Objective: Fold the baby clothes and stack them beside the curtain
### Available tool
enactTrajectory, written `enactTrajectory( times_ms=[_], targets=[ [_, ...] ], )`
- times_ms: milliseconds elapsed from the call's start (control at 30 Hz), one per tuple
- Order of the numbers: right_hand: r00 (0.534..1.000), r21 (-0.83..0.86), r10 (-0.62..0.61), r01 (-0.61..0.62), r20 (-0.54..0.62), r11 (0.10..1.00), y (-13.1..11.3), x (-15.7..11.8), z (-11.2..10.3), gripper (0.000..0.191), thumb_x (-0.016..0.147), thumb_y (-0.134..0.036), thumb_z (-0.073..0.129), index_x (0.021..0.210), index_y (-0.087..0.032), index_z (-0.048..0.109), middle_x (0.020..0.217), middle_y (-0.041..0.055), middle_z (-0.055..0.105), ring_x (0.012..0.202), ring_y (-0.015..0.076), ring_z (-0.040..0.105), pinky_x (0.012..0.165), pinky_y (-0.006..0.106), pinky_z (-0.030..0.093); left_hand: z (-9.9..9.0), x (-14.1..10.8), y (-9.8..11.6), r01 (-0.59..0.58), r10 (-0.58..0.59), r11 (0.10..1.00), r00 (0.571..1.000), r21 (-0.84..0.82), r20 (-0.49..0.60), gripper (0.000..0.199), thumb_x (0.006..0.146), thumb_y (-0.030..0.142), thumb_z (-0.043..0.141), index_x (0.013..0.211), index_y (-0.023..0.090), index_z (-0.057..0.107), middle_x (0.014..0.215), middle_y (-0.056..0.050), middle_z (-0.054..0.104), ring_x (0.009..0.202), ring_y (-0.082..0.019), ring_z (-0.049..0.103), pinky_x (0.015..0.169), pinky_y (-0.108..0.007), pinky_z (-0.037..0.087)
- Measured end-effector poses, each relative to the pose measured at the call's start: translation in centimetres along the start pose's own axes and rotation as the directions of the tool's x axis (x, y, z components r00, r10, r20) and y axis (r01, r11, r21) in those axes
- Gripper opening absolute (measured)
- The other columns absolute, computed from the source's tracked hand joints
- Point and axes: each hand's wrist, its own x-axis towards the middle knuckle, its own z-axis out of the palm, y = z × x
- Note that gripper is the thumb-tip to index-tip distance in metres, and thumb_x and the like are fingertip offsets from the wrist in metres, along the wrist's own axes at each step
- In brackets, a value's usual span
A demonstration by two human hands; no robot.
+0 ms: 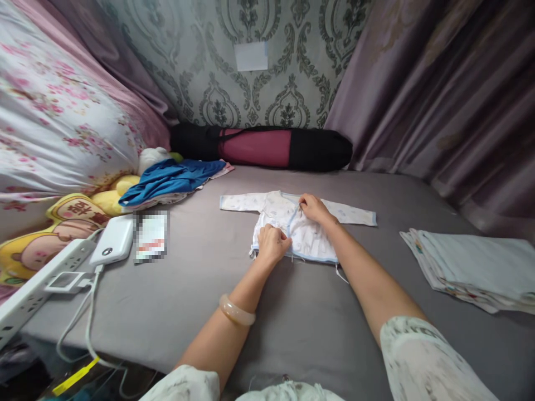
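A small white baby shirt (276, 209) with blue trim and a faint print lies front up on the grey sheet, both sleeves stretched out sideways. Thin tie strings hang from its lower corners. My left hand (271, 244), below a pale bangle (237, 311), rests on the shirt's lower left front with its fingers curled into the cloth. Higher up, near the blue-edged neckline, my right hand (314, 209) pinches the fabric between thumb and fingers. The fingertips of both hands are partly hidden.
Folded light cloths (480, 267) lie at the right. To the left are a blue garment (171, 178), plush toys (75, 217), a white power bank (112, 239), a power strip (37, 284) and cables. A long black and maroon bag (254, 147) lies along the wall.
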Motion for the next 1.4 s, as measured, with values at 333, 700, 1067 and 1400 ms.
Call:
enactTrajectory(
  times_ms=[333, 700, 1067, 1400],
  targets=[
    [0.97, 0.023, 0.184, -0.183, -0.156, 0.983, -2.1, -1.0, 1.7, 0.024, 0.091, -0.018, 0.044, 0.104, -0.021, 0.063, 0.11, 0.0093, 0.064, 0.104, 0.0224, 0.058, 0.082, 0.029, 0.043, -0.3, -0.3, 0.0, 0.021, -0.022, 0.999, 0.999, -0.03, -0.034, 0.019, 0.078, 0.032, 0.062, 0.083, 0.019, 0.075, 0.102, -0.011, 0.065, 0.103, -0.024, 0.057, 0.087, -0.031, 0.041],
    [0.914, -0.037, 0.194, -0.222, -0.357, 0.974, -3.0, -1.8, 4.3, 0.025, 0.093, -0.022, 0.043, 0.112, -0.013, 0.057, 0.12, 0.0188, 0.053, 0.108, 0.029, 0.052, 0.089, 0.036, 0.042, 0.1, -0.1, -0.5, -0.011, 0.012, 1.0, 1.0, 0.028, -0.015, 0.019, 0.078, 0.028, 0.06, 0.082, 0.017, 0.074, 0.098, -0.012, 0.065, 0.098, -0.023, 0.058, 0.084, -0.029, 0.04],
    [0.959, -0.089, 0.161, -0.185, -0.234, 0.979, -4.7, -4.5, 4.2, 0.038, 0.097, -0.035, 0.035, 0.122, -0.014, 0.056, 0.132, 0.0185, 0.053, 0.119, 0.0323, 0.045, 0.099, 0.043, 0.036, -0.1, 0.4, -1.0, -0.063, 0.065, 0.993, 0.998, 0.097, -0.017, 0.02, 0.077, 0.027, 0.058, 0.08, 0.016, 0.075, 0.091, -0.01, 0.07, 0.092, -0.02, 0.062, 0.079, -0.024, 0.041],
    [0.979, 0.001, 0.115, -0.116, -0.168, 0.993, -5.0, -6.3, 3.9, 0.052, 0.1, -0.041, 0.029, 0.142, -0.012, 0.04, 0.153, 0.0147, 0.037, 0.139, 0.0256, 0.031, 0.112, 0.039, 0.023, -0.2, 0.7, -1.3, -0.083, 0.082, 0.995, 0.996, 0.059, 0.019, 0.024, 0.076, 0.03, 0.055, 0.078, 0.016, 0.074, 0.077, -0.008, 0.072, 0.08, -0.018, 0.063, 0.065, -0.023, 0.039]
  ],
)
